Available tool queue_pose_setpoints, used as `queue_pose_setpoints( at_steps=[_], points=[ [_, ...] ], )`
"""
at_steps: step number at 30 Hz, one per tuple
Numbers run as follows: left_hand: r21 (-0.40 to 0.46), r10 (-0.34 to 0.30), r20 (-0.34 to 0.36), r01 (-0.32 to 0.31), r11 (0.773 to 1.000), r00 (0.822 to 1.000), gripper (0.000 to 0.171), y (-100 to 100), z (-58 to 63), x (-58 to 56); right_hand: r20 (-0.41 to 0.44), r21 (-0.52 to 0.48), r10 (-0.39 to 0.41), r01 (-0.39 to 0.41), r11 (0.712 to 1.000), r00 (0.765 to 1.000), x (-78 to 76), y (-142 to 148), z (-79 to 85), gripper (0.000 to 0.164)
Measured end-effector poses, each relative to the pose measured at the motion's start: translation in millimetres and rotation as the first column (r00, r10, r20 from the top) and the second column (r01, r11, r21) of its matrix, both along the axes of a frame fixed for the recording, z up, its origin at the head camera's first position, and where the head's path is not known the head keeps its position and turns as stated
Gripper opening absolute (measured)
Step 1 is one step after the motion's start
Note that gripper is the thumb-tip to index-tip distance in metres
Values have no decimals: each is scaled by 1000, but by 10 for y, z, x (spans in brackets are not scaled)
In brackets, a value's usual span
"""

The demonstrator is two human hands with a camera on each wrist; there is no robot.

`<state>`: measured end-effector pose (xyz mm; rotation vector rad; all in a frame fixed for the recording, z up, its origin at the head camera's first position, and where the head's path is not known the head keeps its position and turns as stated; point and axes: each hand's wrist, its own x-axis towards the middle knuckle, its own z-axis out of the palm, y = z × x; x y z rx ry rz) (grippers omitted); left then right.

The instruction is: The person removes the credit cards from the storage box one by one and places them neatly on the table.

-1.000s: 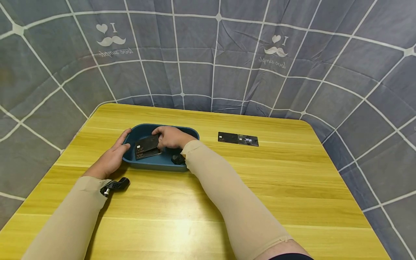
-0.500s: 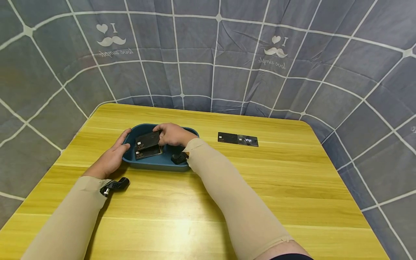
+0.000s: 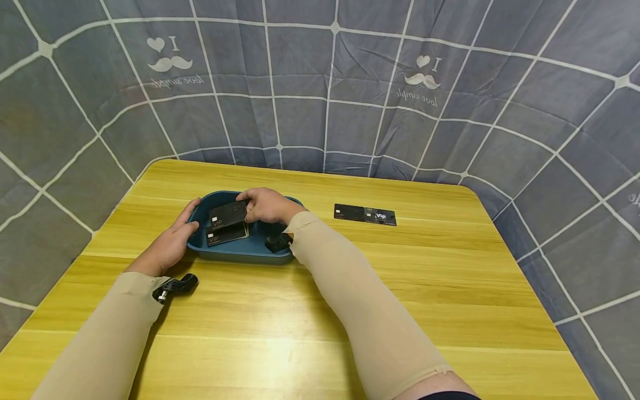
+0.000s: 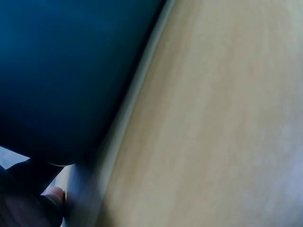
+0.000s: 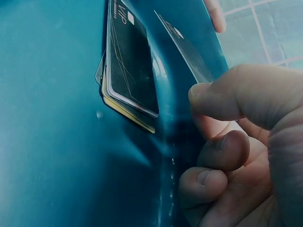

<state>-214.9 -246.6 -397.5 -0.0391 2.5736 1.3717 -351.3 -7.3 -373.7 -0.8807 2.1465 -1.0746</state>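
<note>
A blue plastic tray stands on the table's left side. My left hand rests against the tray's left end, fingers extended along the outside and thumb near the rim. Inside the tray, my right hand pinches a black VIP card by its edge between thumb and fingers. The held card is tilted and apart from the stack in the right wrist view. Below it lies a stack of cards, a black VIP card on top and a yellow-edged one lower down. The tray's dark side fills much of the left wrist view.
Two black cards lie end to end on the wooden table, right of the tray. Black wrist mounts jut from both sleeves; the right one overlaps the tray's inside. A grey checked curtain hangs behind the table.
My right hand has moved slightly away from me with the black VIP card, so more of the stack below shows. My left hand has stayed at the tray's left end.
</note>
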Motion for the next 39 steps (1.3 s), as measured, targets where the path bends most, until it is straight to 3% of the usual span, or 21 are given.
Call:
queue_pose_setpoints(
  at_steps=[12, 26, 33, 39],
  points=[
    [-34, -1, 4, 1, 999, 1000, 61, 39, -27, -23, 20, -10, -2, 3, 1000, 1000, -43, 106, 23, 64],
    [-28, 3, -1, -3, 1000, 1000, 62, 74, -30, -16, 23, 7, -21, 20, 1000, 1000, -91, 292, 176, 64],
    [-15, 3, -3, -3, 1000, 1000, 62, 76, -37, -36, 68, -30, -37, 40, 999, 997, -162, 498, 253, 65],
    [-19, 13, -1, -13, 1000, 1000, 62, 83, -15, -17, 55, -80, -79, 83, 993, 995, -234, 778, 302, 63]
  ],
)
